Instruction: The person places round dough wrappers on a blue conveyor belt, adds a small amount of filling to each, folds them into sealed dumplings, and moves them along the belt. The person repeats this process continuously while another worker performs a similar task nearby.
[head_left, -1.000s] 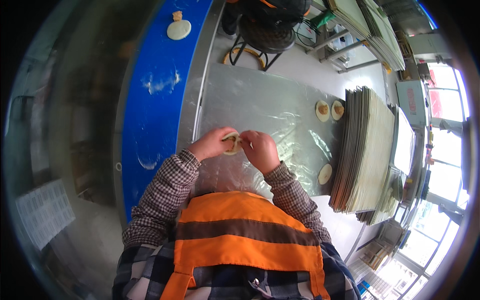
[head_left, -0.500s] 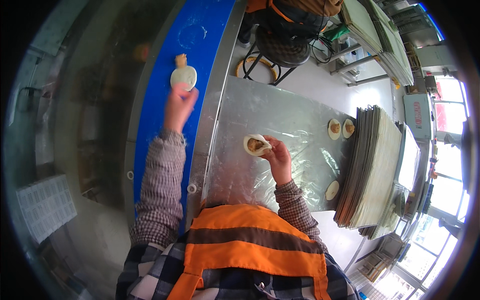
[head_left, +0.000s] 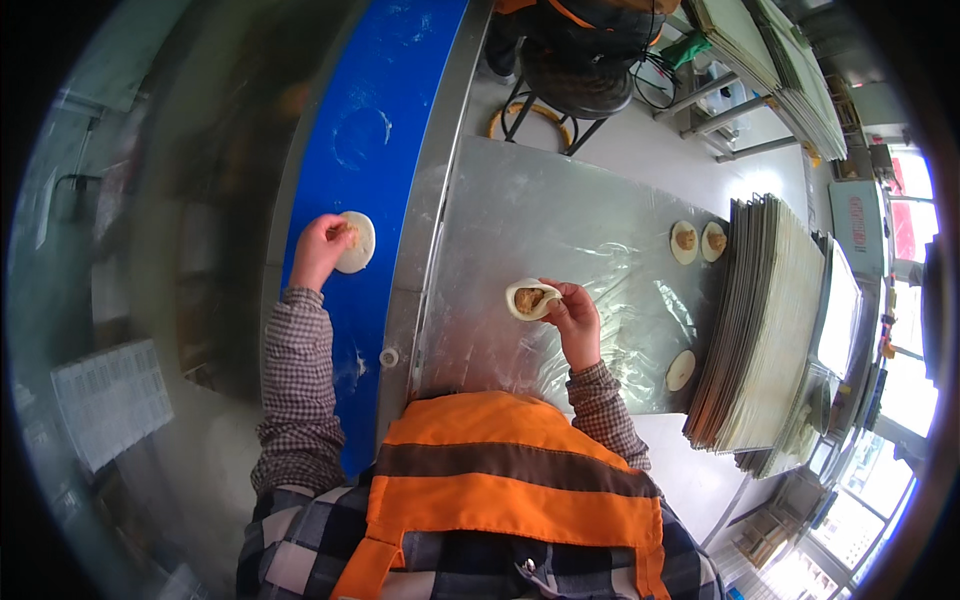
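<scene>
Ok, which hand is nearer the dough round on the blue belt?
The left hand, at the left side of the dough round; the right hand is to its right, over the grey table.

Windows (head_left: 908, 330) glare at right — a stool (head_left: 580, 92) stands ahead.

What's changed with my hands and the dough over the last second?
Your left hand let go of the filled dough and moved left to the blue belt, where it is now at a flat dough round; whether it grips anything is unclear. That round has travelled along the belt toward you. Your right hand still holds the filled dough, and the three rounds beside the tray stack stayed put.
</scene>
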